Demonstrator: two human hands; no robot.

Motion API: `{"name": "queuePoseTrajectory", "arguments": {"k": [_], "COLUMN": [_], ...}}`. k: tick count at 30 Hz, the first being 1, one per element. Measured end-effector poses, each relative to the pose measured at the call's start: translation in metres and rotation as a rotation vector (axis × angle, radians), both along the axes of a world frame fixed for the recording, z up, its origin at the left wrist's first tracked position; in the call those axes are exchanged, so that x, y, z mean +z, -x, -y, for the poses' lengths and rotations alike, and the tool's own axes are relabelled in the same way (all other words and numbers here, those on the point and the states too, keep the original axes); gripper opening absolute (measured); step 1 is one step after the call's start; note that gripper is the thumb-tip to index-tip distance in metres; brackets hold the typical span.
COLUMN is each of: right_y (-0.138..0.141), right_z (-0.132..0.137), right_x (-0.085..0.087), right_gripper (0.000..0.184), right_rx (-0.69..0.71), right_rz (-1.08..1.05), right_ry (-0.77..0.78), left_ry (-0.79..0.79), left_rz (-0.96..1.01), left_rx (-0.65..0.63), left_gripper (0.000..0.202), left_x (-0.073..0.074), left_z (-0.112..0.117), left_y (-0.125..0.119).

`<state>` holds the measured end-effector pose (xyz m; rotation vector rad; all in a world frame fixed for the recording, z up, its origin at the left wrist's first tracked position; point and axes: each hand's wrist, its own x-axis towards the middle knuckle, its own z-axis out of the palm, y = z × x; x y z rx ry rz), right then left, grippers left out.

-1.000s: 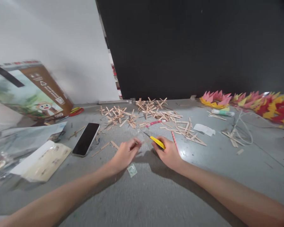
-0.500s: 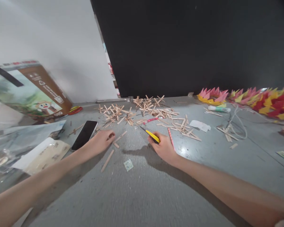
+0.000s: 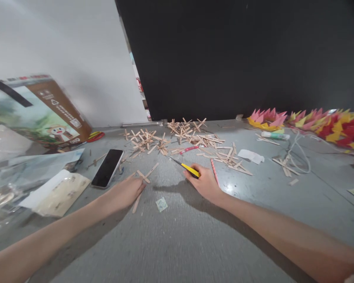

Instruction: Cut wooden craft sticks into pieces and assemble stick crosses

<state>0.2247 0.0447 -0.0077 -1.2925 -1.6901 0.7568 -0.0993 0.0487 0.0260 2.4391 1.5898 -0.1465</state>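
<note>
My right hand [image 3: 206, 182] is wrapped round a yellow and black utility knife [image 3: 191, 170], its narrow blade pointing away to the left, just above the grey table. On the left, my left hand [image 3: 131, 190] lies low with its fingers bent over a loose wooden craft stick [image 3: 136, 203], whose near end sticks out below the fingers; the fingertips are partly hidden. Beside those fingers is a crossed pair of craft sticks [image 3: 147, 173]. Farther back lie heaps of crossed craft sticks [image 3: 147, 140] and more loose sticks [image 3: 236, 163].
A phone [image 3: 107, 168] and plastic packets [image 3: 61, 192] lie left, before a printed bag [image 3: 47, 114]. A small clear packet [image 3: 161, 204] is between my arms. To the right are a glue stick [image 3: 275, 135], a white cable [image 3: 301, 157] and folded paper crowns [image 3: 267, 119]. A black panel [image 3: 238, 59] stands behind.
My left hand has come nearer and down onto the loose craft stick, which has turned slightly. My right hand keeps the knife in about the same place.
</note>
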Motion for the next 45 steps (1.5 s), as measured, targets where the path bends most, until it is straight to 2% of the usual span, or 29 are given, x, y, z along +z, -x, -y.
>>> {"name": "queuePoseTrajectory", "arguments": {"k": [3,5,12,14,17,20,25,27,29,34,39,41,45], "right_y": [0.001,0.001,0.000,0.000,-0.001,-0.002,-0.003,-0.003,-0.002,-0.003,-0.006,-0.009,-0.025], "right_z": [0.001,0.001,0.000,-0.001,-0.001,-0.001,-0.002,-0.001,0.001,0.002,-0.001,-0.002,-0.006], "right_x": [0.001,0.001,0.001,0.002,0.002,0.003,0.003,0.004,0.004,-0.001,-0.006,-0.004,0.011], "right_gripper": [0.028,0.028,0.028,0.027,0.028,0.032,0.033,0.030,0.029,0.037,0.048,0.050,0.038], "right_rx": [-0.006,-0.006,-0.033,-0.047,-0.060,-0.060,-0.057,-0.058,-0.058,-0.064,-0.033,-0.054,-0.086], "right_rz": [-0.002,-0.005,-0.004,0.001,0.019,0.013,0.002,0.005,0.027,0.238,0.616,0.758,0.944], "right_ry": [0.014,0.012,0.003,0.003,-0.010,-0.013,0.028,0.027,0.017,-0.061,-0.125,-0.177,-0.320], "left_ry": [0.004,-0.010,0.011,0.008,0.013,0.038,-0.140,-0.220,-0.262,-0.232,-0.168,-0.159,-0.170], "left_rz": [-0.084,-0.068,0.327,0.402,0.528,0.580,0.505,0.504,0.517,0.522,0.522,0.517,0.510], "left_rx": [0.013,0.018,0.030,0.046,0.066,0.011,-0.043,-0.120,-0.229,-0.301,-0.347,-0.376,-0.411], "left_gripper": [0.034,0.033,0.038,0.038,0.028,0.024,0.017,0.010,0.014,0.030,0.033,0.031,0.026], "left_x": [-0.001,0.002,0.019,0.016,0.001,-0.013,-0.019,-0.020,-0.023,-0.028,-0.024,-0.023,-0.025], "left_z": [-0.002,-0.004,-0.013,-0.016,-0.023,-0.026,-0.019,-0.013,-0.008,-0.001,0.001,0.003,0.004], "left_y": [0.001,-0.003,-0.052,-0.068,-0.087,-0.098,-0.098,-0.095,-0.091,-0.083,-0.083,-0.085,-0.086]}}
